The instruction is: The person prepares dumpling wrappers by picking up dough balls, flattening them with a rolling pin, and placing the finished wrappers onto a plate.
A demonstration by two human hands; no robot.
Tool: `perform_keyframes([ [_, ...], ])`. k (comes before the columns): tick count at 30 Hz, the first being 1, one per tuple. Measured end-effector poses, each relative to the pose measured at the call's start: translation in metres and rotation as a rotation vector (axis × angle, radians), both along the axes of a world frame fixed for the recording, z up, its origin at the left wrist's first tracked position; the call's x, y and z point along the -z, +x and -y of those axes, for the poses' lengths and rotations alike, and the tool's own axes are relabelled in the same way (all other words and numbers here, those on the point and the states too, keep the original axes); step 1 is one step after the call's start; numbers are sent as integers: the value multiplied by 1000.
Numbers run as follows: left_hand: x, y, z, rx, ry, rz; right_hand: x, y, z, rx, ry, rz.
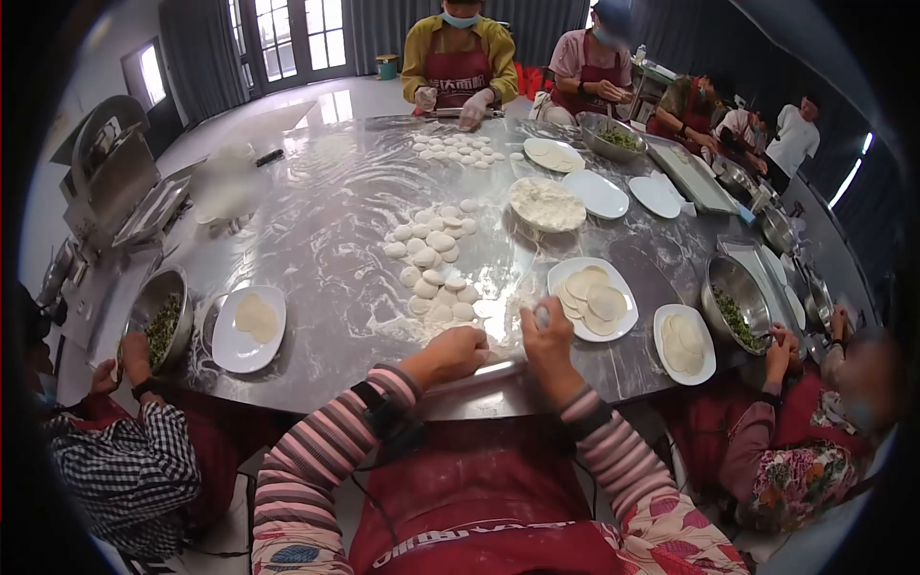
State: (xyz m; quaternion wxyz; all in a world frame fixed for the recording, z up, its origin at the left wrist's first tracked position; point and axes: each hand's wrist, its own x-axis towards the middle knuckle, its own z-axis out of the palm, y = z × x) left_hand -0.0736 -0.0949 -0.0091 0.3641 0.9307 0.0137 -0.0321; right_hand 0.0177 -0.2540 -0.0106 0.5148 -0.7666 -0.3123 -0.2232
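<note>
My left hand [458,353] is low over the near edge of the steel table, its fingers curled down and closed; whatever is under them is hidden. Beside it, my right hand [548,335] is closed around what looks like a rolling pin [542,314], with only a greyish end showing. Just beyond my left hand lies a spread of floured dough rounds [436,244]. A white plate [621,328] with rolled wrappers [592,295] sits right of my right hand.
A plate of flour [547,205] stands farther back. Co-workers sit left and right by bowls of green filling [165,326] [736,316]. Other wrapper plates [225,359] [671,374] lie either side. Across the table, a person in a yellow top [417,53] handles a rod near more dough rounds.
</note>
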Motion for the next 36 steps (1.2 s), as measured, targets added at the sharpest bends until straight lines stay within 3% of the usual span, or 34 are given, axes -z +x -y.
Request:
perform_keyframes([
  [2,4,-10,-2,9,-21,-42,10,-18,29,-16,-16,57],
  [3,7,-14,-3,3,-24,-44,11,-29,42,55,-96,265],
  [5,8,-23,0,-7,-117,-62,14,-45,48,-24,134,-113],
  [7,6,-19,9,10,-117,-88,15,-22,33,75,-95,272],
  [8,4,-10,11,-21,-89,-67,4,-17,18,36,46,16],
  [11,6,6,11,-61,-44,26,6,7,-5,-67,60,-164],
  [12,-2,5,10,-12,-35,-66,5,3,-2,-70,59,-163],
  [15,1,-7,6,14,-42,-154,14,-17,34,23,-62,172],
  [17,9,-16,0,5,-93,-112,20,-40,51,-69,121,-283],
  [20,0,-15,8,-2,-74,-119,3,-22,28,30,-19,147],
  [23,1,2,11,-61,-44,-34,-6,-3,-1,-15,39,-108],
  [27,1,3,8,0,-43,-107,2,-16,22,34,47,62],
  [32,5,-20,2,40,-90,-84,6,-48,46,31,115,-66],
  [36,-4,-5,12,-67,-37,-55,-4,-1,-2,2,55,6],
])
